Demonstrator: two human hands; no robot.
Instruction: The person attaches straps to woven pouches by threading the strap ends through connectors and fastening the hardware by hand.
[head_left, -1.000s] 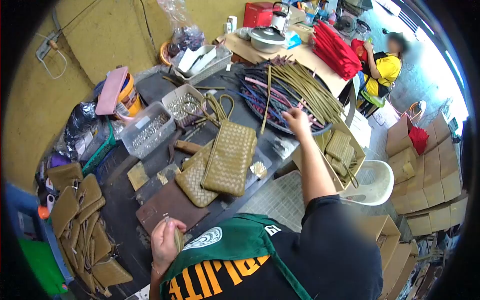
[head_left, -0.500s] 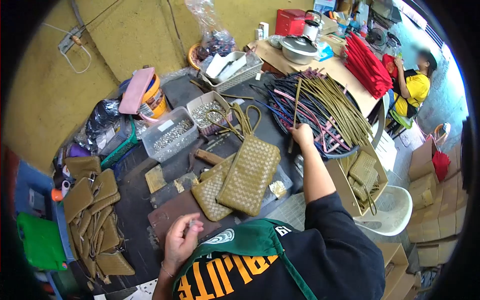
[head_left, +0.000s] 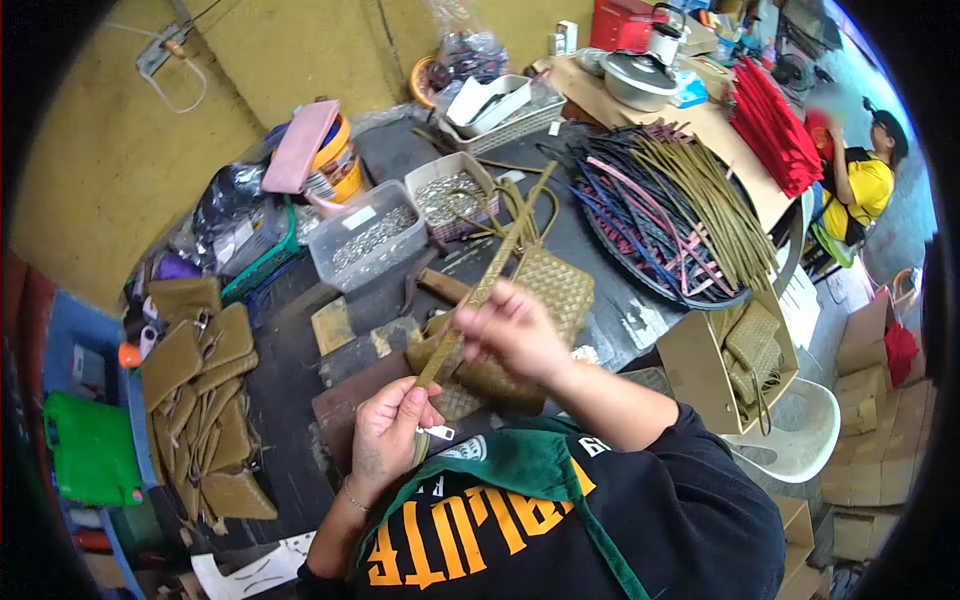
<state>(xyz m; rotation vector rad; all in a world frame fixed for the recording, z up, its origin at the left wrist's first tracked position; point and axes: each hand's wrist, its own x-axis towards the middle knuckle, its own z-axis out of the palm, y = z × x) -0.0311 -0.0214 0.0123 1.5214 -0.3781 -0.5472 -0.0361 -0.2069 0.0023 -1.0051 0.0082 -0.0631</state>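
Olive strap (head_left: pixel 502 252) slants above the woven pouch (head_left: pixel 562 288); I see the left hand (head_left: pixel 392 425) pinching its lower part, the right hand (head_left: pixel 515 335), blurred, seemingly gripping mid-length. A loosened left pinch could let it twist or slip.

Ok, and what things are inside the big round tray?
Olive strips, dark strips and some pink strips lie piled in the round tray. They cover its bottom, so whatever is beneath them cannot be seen.
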